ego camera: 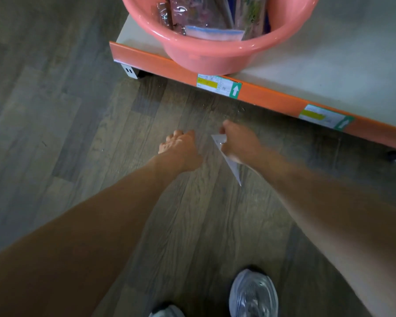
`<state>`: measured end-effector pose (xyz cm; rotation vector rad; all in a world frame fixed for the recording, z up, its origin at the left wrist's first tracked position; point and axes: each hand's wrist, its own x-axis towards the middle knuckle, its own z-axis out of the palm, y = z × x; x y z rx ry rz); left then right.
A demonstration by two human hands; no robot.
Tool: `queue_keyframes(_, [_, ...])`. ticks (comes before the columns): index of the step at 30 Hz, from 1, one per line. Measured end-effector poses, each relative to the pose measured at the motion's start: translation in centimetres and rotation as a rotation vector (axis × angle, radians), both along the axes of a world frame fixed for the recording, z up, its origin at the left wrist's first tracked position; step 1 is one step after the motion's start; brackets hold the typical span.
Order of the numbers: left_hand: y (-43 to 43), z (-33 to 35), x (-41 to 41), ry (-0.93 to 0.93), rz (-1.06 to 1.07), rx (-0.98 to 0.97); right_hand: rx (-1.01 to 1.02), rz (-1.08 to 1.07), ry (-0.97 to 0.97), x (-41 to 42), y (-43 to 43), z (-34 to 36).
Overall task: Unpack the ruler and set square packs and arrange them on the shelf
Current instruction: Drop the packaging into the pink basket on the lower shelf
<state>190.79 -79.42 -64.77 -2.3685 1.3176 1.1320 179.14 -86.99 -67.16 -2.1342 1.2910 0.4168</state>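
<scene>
Dim, soft even light, motion blur throughout, wide-angle bending at edges

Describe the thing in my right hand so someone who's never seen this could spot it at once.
Start at the white shelf with the orange front edge, where a pink basin of packs sits. In front of it, over the wood floor, the right hand holds a set square. It is the only pale flat triangle outside the basin.
</scene>
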Motion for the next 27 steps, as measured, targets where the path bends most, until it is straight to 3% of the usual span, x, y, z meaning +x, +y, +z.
queue_keyframes(7, [1.6, 14.2, 0.4, -0.056, 0.012, -0.077, -0.056, 0.01, -0.257, 0.6, 3.4, 15.8])
queue_keyframes(13, [1.8, 28.8, 0.1, -0.044, -0.015, -0.179, -0.155, 0.046, -0.256, 1.1, 3.6, 30.7])
queue_keyframes(17, [1.3, 42.4, -0.4, -0.077, -0.025, -0.251, -0.192, 0.089, -0.306, 0.5, 3.4, 44.2])
queue_keyframes(22, [-0.7, 59.1, -0.4, -0.099, -0.076, -0.444, -0.406, 0.164, -0.361, -0.8, 1.6, 60.5])
queue_keyframes(27, [-4.1, 74.5, -2.0, -0.251, -0.19, -0.622, -0.584, 0.221, -0.443, -3.1, -1.7, 76.2])
